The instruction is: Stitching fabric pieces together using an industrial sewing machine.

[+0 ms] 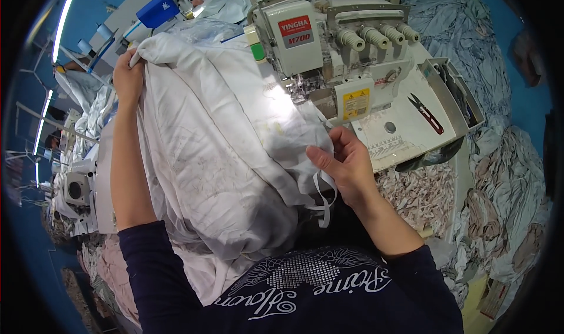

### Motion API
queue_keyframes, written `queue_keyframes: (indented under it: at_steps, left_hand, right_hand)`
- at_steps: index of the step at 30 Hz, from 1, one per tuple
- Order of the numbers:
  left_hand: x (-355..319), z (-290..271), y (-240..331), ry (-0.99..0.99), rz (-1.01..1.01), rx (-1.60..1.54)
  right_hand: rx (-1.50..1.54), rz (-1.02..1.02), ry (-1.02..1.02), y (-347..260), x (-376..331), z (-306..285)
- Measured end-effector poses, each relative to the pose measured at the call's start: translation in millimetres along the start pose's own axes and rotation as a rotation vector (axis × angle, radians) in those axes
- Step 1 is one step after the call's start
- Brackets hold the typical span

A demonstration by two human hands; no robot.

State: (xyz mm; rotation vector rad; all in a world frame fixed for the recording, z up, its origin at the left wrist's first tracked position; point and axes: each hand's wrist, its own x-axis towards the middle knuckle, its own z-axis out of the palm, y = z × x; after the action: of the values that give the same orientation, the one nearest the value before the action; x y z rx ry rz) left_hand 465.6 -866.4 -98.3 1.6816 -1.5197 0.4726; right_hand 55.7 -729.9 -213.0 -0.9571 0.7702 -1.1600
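Observation:
A large sheet of white cloth (200, 117) hangs in folds from the machine table down over my lap, with seam lines running along it. At its far left corner my left hand (128, 78) is closed, gripping a bunched edge. My right hand (346, 161) is at the cloth's right edge, thumb over the fabric and fingers curled, just in front of the sewing machine. A narrow white strip (323, 202) dangles below that thumb. The overlock sewing machine (296, 58) stands ahead, its lamp lighting the cloth beside the needle area, where part of the cloth lies.
On the machine table's right lie thread snips (426, 114) and a round metal disc (389, 127), beside a grey open box (452, 93). Fabric scraps (420, 193) fill the space below. Grey cloth heaps (505, 181) stand at right; another machine (79, 190) is at left.

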Motion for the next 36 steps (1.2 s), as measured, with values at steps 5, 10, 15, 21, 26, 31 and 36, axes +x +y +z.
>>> queue_keyframes:
  at_steps: [5,10,15,21,26,31,36]
  left_hand:
    - [1,7,-6,-0.024,-0.022,-0.018]
    - [0,9,-12,-0.037,-0.045,0.002]
    - [-2,15,-5,-0.055,-0.048,-0.022]
    - [-4,16,-9,-0.034,-0.042,-0.036]
    - [-12,26,-19,-0.052,-0.026,-0.023]
    - [-28,36,-24,-0.07,-0.057,-0.02]
    - [-42,44,-24,-0.084,-0.115,0.0]
  right_hand:
    - [-0.004,0.124,-0.019,8,3,-8]
    - [0.411,0.369,-0.142,-5,0,-5]
    - [0.591,0.555,-0.187,1,1,-14]
    - [-0.313,-0.208,0.038,0,-17,-3]
    - [0.195,0.045,0.067,2,-7,10]
    - [0.289,0.342,-0.046,2,1,-6]
    - [-0.031,0.003,0.075,8,-5,-4]
